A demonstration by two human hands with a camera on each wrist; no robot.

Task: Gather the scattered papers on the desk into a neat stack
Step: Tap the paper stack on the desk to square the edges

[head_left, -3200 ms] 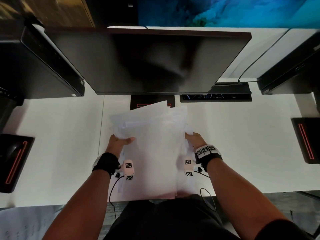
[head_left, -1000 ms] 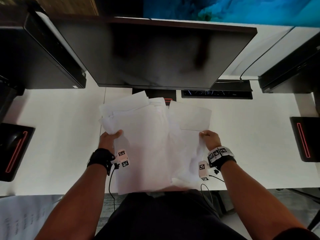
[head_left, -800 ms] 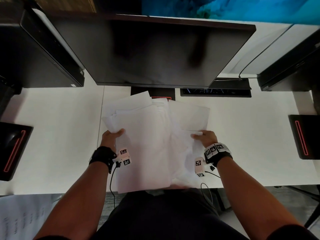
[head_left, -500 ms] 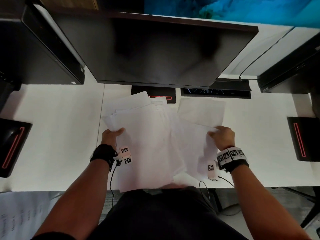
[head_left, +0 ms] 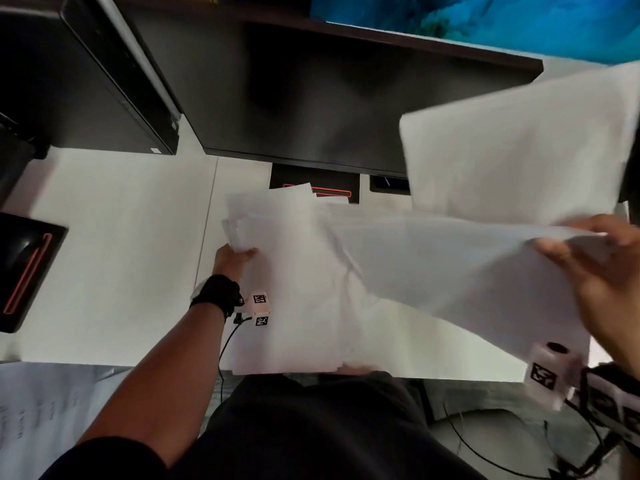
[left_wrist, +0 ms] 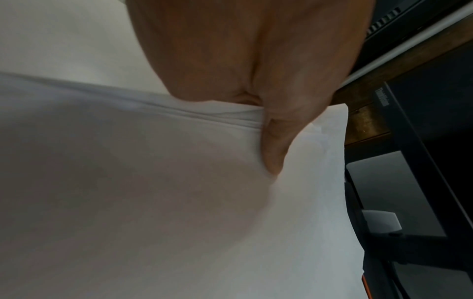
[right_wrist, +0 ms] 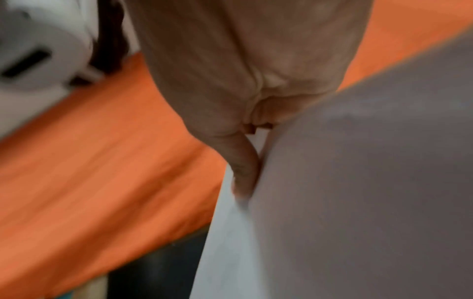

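A loose stack of white papers (head_left: 294,289) lies on the white desk (head_left: 104,254) below the monitor, its near edge hanging over the desk front. My left hand (head_left: 233,256) grips the stack's left edge, thumb on top (left_wrist: 275,145). My right hand (head_left: 602,271) is raised at the far right and pinches a few white sheets (head_left: 467,265) lifted off the pile; they fan up toward the camera. In the right wrist view my thumb (right_wrist: 243,172) presses on those sheets (right_wrist: 358,192), blurred by motion.
A dark monitor (head_left: 329,98) stands just behind the papers, its stand base (head_left: 315,183) partly under them. Black devices with red lines sit at the left desk edge (head_left: 24,268). A printed sheet (head_left: 38,417) lies below the desk at lower left. Cables (head_left: 519,455) hang at lower right.
My right hand has swung up and to the right, pulling a few sheets off the right side of the pile. The left hand has stayed on the stack's left edge.
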